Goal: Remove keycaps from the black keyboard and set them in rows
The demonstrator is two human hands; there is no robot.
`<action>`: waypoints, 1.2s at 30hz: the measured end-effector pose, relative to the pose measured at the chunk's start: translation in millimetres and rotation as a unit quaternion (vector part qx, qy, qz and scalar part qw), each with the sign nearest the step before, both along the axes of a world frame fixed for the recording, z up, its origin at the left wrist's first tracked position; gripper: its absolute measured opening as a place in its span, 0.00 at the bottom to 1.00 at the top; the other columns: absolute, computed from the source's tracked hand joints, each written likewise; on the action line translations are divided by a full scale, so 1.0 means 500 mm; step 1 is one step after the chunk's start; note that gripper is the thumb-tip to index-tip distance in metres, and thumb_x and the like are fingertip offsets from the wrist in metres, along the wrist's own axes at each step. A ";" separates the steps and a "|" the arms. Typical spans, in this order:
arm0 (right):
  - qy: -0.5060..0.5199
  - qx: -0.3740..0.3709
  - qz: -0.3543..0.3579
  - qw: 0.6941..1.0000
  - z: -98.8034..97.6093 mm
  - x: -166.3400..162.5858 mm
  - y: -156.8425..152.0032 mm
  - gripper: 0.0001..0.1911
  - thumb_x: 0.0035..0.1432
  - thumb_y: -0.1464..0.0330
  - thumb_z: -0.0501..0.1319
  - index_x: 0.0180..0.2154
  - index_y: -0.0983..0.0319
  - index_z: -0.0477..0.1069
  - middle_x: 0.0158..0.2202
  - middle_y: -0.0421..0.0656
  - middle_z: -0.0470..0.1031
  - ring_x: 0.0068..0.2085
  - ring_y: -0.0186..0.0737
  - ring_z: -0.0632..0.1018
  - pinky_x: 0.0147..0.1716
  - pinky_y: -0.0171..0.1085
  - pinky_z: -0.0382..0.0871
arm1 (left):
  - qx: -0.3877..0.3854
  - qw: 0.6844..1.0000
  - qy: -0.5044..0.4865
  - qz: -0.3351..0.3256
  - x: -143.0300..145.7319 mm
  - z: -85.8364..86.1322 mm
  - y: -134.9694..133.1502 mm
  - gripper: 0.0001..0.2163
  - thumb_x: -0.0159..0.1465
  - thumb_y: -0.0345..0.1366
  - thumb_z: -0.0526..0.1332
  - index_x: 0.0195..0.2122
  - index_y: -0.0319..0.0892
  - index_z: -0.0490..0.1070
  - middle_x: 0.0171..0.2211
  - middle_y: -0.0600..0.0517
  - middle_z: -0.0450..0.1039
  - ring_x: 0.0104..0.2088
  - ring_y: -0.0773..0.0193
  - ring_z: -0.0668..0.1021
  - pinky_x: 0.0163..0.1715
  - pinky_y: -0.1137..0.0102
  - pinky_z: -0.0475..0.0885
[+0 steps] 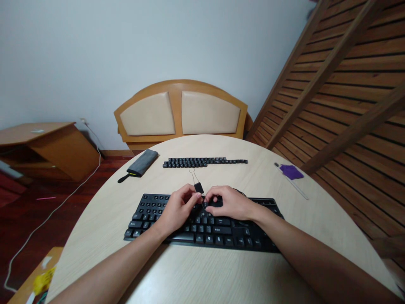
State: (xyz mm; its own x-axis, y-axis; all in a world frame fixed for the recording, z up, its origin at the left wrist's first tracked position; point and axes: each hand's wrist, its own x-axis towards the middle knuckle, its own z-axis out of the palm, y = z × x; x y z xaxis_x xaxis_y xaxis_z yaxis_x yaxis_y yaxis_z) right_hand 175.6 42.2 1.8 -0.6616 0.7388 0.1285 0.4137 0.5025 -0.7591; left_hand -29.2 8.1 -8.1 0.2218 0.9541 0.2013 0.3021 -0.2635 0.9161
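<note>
A black keyboard [190, 237] lies across the near part of the round table. Many of its upper-left keys lack their caps, while caps still sit on its lower rows. Above it, my left hand [181, 207] pinches a keycap puller [198, 188], a small black block with thin wire loops at both ends. The upper wires point away from me; the lower ones reach down between my hands. My right hand [228, 203] is closed beside it, thumb and forefinger on a small black keycap [205, 204] at the wire's lower end. The fingers partly hide this cap.
Rows of loose keycaps [190, 162] lie beyond the keyboard. A grey pouch [144, 162] rests at the table's left; a purple cloth [291, 172] and a white-handled brush [295, 186] lie right. Behind stands a wooden headboard [177, 109], with a slatted wooden panel [341, 84] at right.
</note>
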 end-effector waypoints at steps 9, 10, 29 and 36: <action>0.028 -0.056 -0.021 0.998 -0.001 0.004 0.003 0.10 0.53 0.67 0.66 0.38 0.63 0.76 0.33 0.40 0.77 0.34 0.36 0.74 0.36 0.35 0.67 | 0.027 0.998 0.056 0.033 -0.001 -0.001 -0.003 0.08 0.66 0.40 0.58 0.32 0.42 0.67 0.30 0.51 0.77 0.31 0.62 0.77 0.32 0.69 0.68; 0.033 -0.057 -0.019 0.998 -0.002 0.004 0.004 0.10 0.52 0.67 0.67 0.38 0.63 0.76 0.33 0.40 0.77 0.34 0.36 0.74 0.36 0.35 0.67 | 0.028 0.997 0.062 0.035 -0.001 -0.001 -0.003 0.08 0.66 0.40 0.59 0.32 0.42 0.67 0.30 0.51 0.76 0.31 0.62 0.76 0.32 0.69 0.68; 0.081 -0.015 0.054 0.995 -0.011 0.005 -0.001 0.12 0.59 0.65 0.65 0.45 0.59 0.75 0.41 0.40 0.79 0.37 0.35 0.76 0.43 0.37 0.69 | 0.019 0.998 0.044 0.039 0.003 -0.003 -0.003 0.09 0.67 0.39 0.58 0.31 0.42 0.63 0.26 0.55 0.70 0.29 0.64 0.74 0.30 0.71 0.67; 0.070 -0.008 0.043 0.997 -0.012 0.003 0.002 0.11 0.59 0.65 0.65 0.44 0.59 0.77 0.40 0.41 0.79 0.40 0.38 0.78 0.44 0.37 0.69 | 0.031 0.996 0.064 0.046 0.001 -0.007 -0.004 0.09 0.66 0.41 0.57 0.32 0.43 0.64 0.28 0.53 0.72 0.31 0.62 0.74 0.32 0.70 0.66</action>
